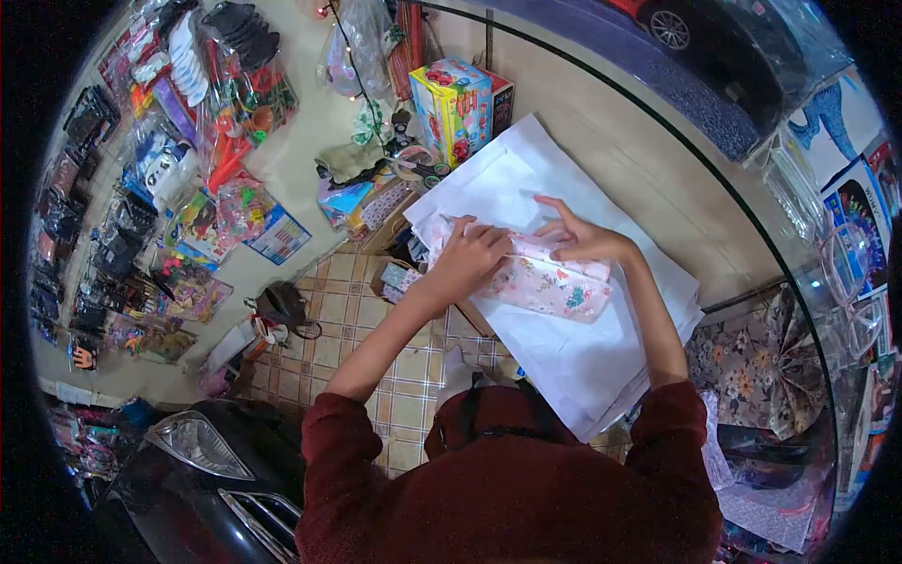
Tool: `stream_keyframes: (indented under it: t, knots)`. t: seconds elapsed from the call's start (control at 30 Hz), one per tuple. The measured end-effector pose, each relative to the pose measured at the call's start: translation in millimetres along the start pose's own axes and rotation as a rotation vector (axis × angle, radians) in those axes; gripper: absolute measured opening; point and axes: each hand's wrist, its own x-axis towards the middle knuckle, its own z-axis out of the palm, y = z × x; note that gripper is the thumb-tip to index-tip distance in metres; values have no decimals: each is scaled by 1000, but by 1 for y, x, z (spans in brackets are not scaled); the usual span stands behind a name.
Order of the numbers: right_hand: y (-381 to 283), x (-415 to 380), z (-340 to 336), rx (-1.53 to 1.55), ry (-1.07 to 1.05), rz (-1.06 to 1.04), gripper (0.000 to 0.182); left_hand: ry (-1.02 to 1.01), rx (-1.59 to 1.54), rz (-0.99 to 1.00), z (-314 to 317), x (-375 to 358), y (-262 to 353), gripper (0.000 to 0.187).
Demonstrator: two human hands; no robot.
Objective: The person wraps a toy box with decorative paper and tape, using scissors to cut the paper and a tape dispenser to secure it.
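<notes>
A flat, pink floral-printed paper packet (554,288) lies on large white sheets (550,362). My left hand (470,256) is over its left end, fingers bent and pressed together on the paper. What lies beneath those fingertips is hidden. At the packet's upper edge is my right hand (590,239), with its index finger stretched out and apart from the thumb. The right thumb rests near the paper's folded edge. Whether anything is inside the floral paper cannot be seen.
Scissors (434,173) and a tape roll (413,162) lie beyond the sheets, near a colourful toy box (453,108). An open carton (390,280) stands left of the sheets. A glass edge (752,202) curves along the right. A black toy vehicle (211,470) is at lower left.
</notes>
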Motion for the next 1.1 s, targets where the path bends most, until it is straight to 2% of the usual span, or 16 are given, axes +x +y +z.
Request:
stream_keyframes:
  t: [0.07, 0.2, 0.23, 0.47, 0.57, 0.87, 0.97, 1.07, 1.1]
  knots:
    - [13, 3, -4, 33, 115, -121, 94, -52, -33, -74, 6, 0, -7, 13]
    - [10, 5, -3, -148, 470, -125, 84, -72, -174, -139, 26, -5, -18, 15]
    - [6, 5, 3, -84, 497, -171, 82, -79, -192, -161, 28, -5, -19, 15]
    - [2, 11, 40, -242, 382, -248, 80, 19, -255, -195, 39, -9, -18, 15]
    - [8, 20, 49, -258, 485, -308, 82, 69, -168, -188, 43, -10, -17, 14]
    - [11, 24, 57, -289, 565, -313, 84, -55, -215, -268, 39, -9, -17, 16]
    - [19, 26, 59, -278, 587, -328, 85, 62, -306, -341, 37, -8, -9, 24]
    - [14, 22, 58, -325, 599, -301, 85, 208, 26, -368, 42, -1, 10, 34]
    - [12, 21, 58, -350, 602, -286, 85, 210, -9, -344, 42, -2, 13, 33]
